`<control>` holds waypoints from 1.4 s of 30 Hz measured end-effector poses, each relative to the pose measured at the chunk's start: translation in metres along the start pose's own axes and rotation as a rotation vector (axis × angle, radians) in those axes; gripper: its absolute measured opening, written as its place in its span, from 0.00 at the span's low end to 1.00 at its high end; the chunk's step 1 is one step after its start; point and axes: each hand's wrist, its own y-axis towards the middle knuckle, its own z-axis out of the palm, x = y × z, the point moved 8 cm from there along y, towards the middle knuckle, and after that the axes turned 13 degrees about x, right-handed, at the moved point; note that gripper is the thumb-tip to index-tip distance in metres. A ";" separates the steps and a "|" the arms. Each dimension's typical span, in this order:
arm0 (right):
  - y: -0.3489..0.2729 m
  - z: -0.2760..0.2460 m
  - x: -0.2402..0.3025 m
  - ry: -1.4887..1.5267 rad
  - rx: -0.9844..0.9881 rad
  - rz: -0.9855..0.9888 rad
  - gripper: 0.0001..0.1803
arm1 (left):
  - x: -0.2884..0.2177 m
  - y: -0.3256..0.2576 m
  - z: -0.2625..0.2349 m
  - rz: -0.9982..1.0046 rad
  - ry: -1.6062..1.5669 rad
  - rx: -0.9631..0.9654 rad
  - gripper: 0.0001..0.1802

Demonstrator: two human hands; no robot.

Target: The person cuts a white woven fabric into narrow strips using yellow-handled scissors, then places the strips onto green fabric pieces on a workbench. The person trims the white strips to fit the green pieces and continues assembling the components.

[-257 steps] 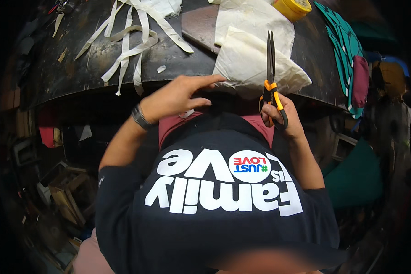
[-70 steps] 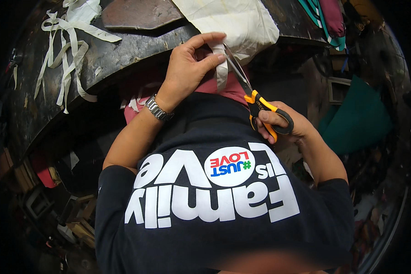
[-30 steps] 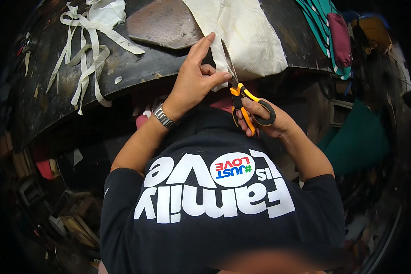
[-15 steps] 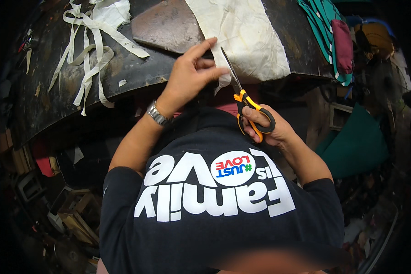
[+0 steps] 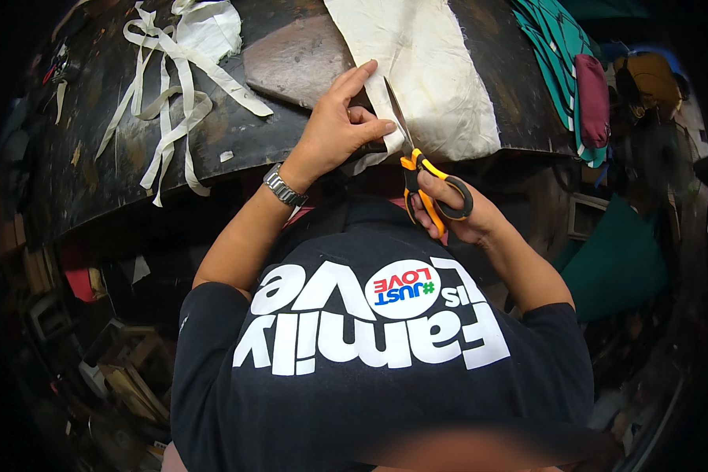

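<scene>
Cream-coloured cloth [image 5: 425, 71] lies flat on a dark, worn worktable [image 5: 134, 173], its near edge hanging just over the table's front edge, as a person in a black printed T-shirt [image 5: 370, 346] bends over it with scissors. The left hand [image 5: 334, 134], a metal watch [image 5: 283, 187] on its wrist, presses down on the cloth's near left corner, forefinger stretched out along the fabric and the other fingers curled, pinching the edge just beside the blades. The right hand [image 5: 456, 216] is closed through the loops of a pair of orange-and-black-handled scissors [image 5: 417, 169], thumb and fingers hooked in the grips; the blades point away from the person and run up over the cloth close to the left hand's fingertips. How far apart the blades stand is hard to tell from this angle. To the left on the table lies a loose tangle of cut cream strips [image 5: 173, 94], well apart from the hands, with a few small scraps near it. A brown board [image 5: 295, 59] sits partly under the cloth's left side. At the table's right end rests a stack of teal cut pieces [image 5: 554, 55] with a maroon piece [image 5: 592, 98] lying on top.
</scene>
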 end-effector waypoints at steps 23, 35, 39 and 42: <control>0.032 0.006 0.034 0.004 0.062 0.014 0.34 | -0.007 0.012 -0.031 0.072 0.077 -0.068 0.48; 0.032 0.007 0.036 0.052 0.058 0.010 0.27 | 0.004 0.025 -0.064 -0.093 -0.131 -0.183 0.38; 0.037 0.009 0.049 0.043 0.082 0.004 0.28 | -0.002 0.044 -0.077 -0.132 0.003 -0.051 0.36; 0.047 0.006 0.067 0.024 0.113 -0.034 0.29 | 0.000 0.044 -0.075 -0.105 -0.029 -0.025 0.38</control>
